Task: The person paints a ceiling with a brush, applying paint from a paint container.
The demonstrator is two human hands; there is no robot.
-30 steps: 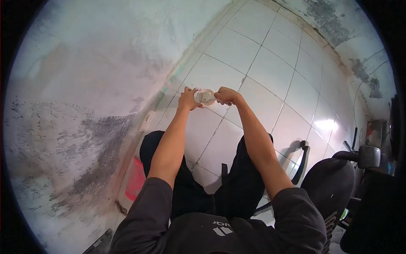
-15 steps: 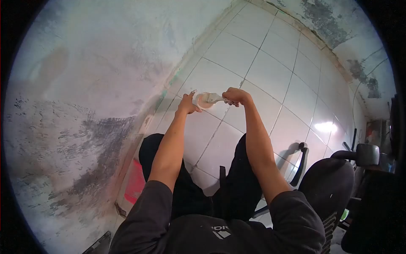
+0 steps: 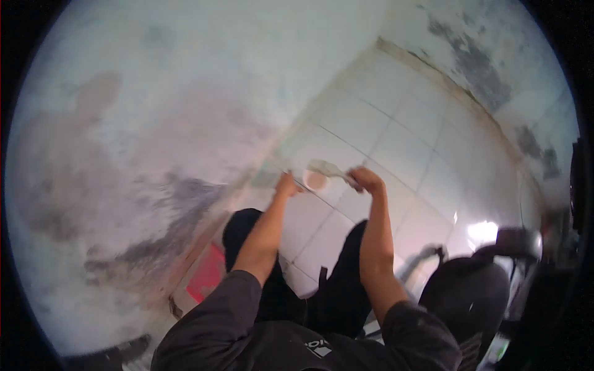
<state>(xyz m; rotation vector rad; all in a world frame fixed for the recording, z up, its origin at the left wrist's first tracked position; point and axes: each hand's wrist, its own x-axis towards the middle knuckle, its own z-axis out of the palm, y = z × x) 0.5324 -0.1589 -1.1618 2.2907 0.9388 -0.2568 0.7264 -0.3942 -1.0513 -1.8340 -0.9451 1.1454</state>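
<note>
Cup: from our lap, the white cup (image 3: 309,182) is at 12 o'clock, above the tiled floor (image 3: 383,139), its inside pinkish; blur hides whether it is held up or set down.
Brush: our right hand (image 3: 366,178), at the cup's 3 o'clock, is closed around the handle of the flat brush (image 3: 333,170), whose broad head reaches over the cup's 12 o'clock side.
Left hand: our left hand (image 3: 286,185) is at the cup's 9 o'clock, fingers towards it; we cannot tell whether they grip it.
Wall: the stained wall (image 3: 148,148) rises at 10 to 11 o'clock.
Chair: a dark chair (image 3: 464,287) is at 3 o'clock.
Spill risk: if our left fingers have little hold, a sideways push from the brush could tip the cup.
Drip risk: a loaded brush head, swung wide of the rim, could drip on the tiles.
</note>
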